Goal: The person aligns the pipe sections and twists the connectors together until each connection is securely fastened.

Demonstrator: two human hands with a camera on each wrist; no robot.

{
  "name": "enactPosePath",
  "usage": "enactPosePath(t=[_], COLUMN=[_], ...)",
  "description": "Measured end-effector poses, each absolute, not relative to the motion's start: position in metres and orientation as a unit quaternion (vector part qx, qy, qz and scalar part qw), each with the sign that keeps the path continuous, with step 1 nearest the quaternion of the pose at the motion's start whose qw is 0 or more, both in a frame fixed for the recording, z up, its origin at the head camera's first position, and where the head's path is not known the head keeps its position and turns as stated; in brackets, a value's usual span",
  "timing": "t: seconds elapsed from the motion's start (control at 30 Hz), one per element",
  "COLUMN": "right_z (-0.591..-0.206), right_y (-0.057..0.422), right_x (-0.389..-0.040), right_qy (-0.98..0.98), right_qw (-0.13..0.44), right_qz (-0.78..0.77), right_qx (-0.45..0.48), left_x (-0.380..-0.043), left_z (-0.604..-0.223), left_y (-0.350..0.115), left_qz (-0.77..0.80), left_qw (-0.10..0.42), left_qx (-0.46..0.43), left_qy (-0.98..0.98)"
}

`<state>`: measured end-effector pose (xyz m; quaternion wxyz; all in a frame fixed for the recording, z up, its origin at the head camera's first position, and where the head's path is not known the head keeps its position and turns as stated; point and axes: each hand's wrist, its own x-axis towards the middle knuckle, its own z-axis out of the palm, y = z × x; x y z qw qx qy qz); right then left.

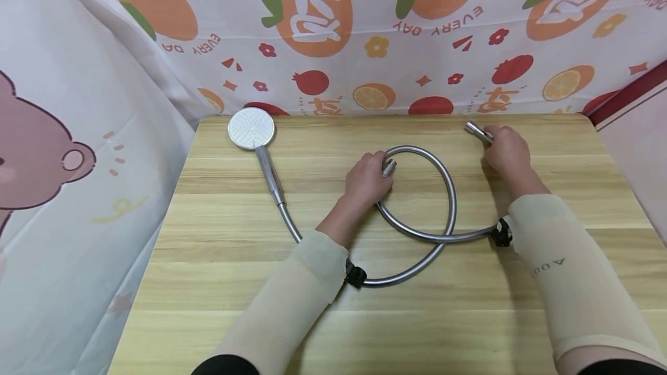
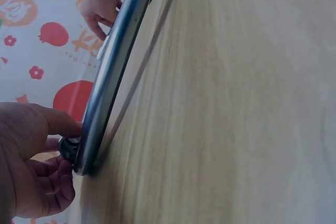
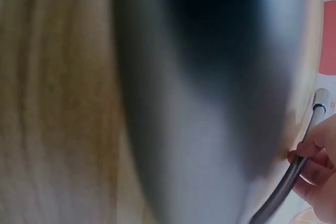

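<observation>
A chrome shower head (image 1: 251,129) lies face up at the table's back left. Its metal hose (image 1: 452,190) passes under my left arm, makes a loop and runs to my right wrist. My left hand (image 1: 369,178) is at the left side of that loop. It pinches a short chrome fitting (image 1: 389,168) between thumb and fingers; its dark round end (image 2: 68,149) shows beside the hose (image 2: 113,72) in the left wrist view. Toward the back right, my right hand (image 1: 506,149) grips the hose just behind its chrome end piece (image 1: 475,130), seen also in the right wrist view.
The wooden table (image 1: 234,317) carries the hose. Behind it hangs a fruit-printed cloth (image 1: 344,68), and a white cloth with a bear (image 1: 36,149) covers the left side. Small black cameras (image 1: 356,276) sit at my wrists, with the hose passing close to them.
</observation>
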<state>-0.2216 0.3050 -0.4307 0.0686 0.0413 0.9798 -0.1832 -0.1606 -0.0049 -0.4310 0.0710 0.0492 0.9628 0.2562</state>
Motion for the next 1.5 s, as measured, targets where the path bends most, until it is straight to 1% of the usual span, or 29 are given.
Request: enactPosePath(t=[0.13,0.33,0.6,0.7,0.83,0.93,1.07,1.27,1.37,1.5], right_z=[-0.429,-0.425,-0.42,-0.421,-0.426,-0.431,-0.431,-0.421,-0.415,-0.408], right_y=[0.303,0.294,0.275,0.267,0.256,0.249,0.238,0.21,0.197,0.185], right_x=[-0.22,-0.217,-0.209,-0.207,-0.205,-0.204,-0.201,-0.19,-0.183,-0.175], right_qy=[0.972,0.948,0.929,0.928,0.931,0.933,0.936,0.932,0.924,0.918], right_qw=[0.067,0.062,0.019,0.005,-0.036,-0.067,-0.086,-0.122,-0.119,-0.103], right_qz=[-0.219,-0.305,-0.364,-0.368,-0.363,-0.353,-0.336,-0.332,-0.355,-0.373], right_qx=[0.053,0.065,0.063,0.048,0.005,-0.028,-0.052,-0.082,-0.08,-0.089], left_x=[-0.16,-0.16,-0.16,-0.16,-0.157,-0.156,-0.156,-0.157,-0.156,-0.155], left_z=[-0.431,-0.436,-0.448,-0.447,-0.445,-0.444,-0.443,-0.439,-0.435,-0.432], left_y=[-0.004,-0.005,-0.017,-0.023,-0.032,-0.039,-0.046,-0.055,-0.06,-0.063], left_qz=[0.253,0.272,0.377,0.413,0.479,0.544,0.631,0.731,0.762,0.788], left_qw=[0.064,0.039,0.023,0.013,0.01,0.015,0.022,0.035,0.04,0.031], left_qx=[0.047,0.056,0.071,0.077,0.073,0.058,0.039,0.016,0.011,0.009], left_qy=[0.964,0.96,0.923,0.907,0.875,0.837,0.774,0.681,0.646,0.615])
